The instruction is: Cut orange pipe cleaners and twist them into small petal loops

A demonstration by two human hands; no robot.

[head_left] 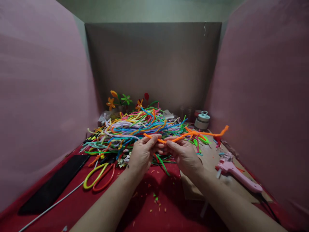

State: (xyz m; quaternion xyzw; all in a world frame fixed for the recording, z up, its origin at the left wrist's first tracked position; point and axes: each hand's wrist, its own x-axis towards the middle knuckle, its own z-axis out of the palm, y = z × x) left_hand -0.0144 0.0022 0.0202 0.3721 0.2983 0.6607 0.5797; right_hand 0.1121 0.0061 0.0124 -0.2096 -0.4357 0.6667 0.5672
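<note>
An orange pipe cleaner point(200, 133) is stretched across both hands, its far end bent at the right. My left hand point(147, 148) pinches it near its left end, between thumb and fingers. Close beside it, my right hand point(182, 153) pinches the same stem, with the longer part running out past the knuckles. Behind the hands lies a big tangled heap of coloured pipe cleaners point(130, 127) in purple, blue, yellow, green and orange. The hands hide part of this heap.
Scissors with yellow and red handles point(96, 177) and a black strip point(55, 183) lie at left, near a thin white rod point(60, 201). At right a pink glue gun point(241, 177) rests on a brown board point(193, 190). Pipe-cleaner flowers point(111, 103) stand behind. Pink walls flank the red tabletop.
</note>
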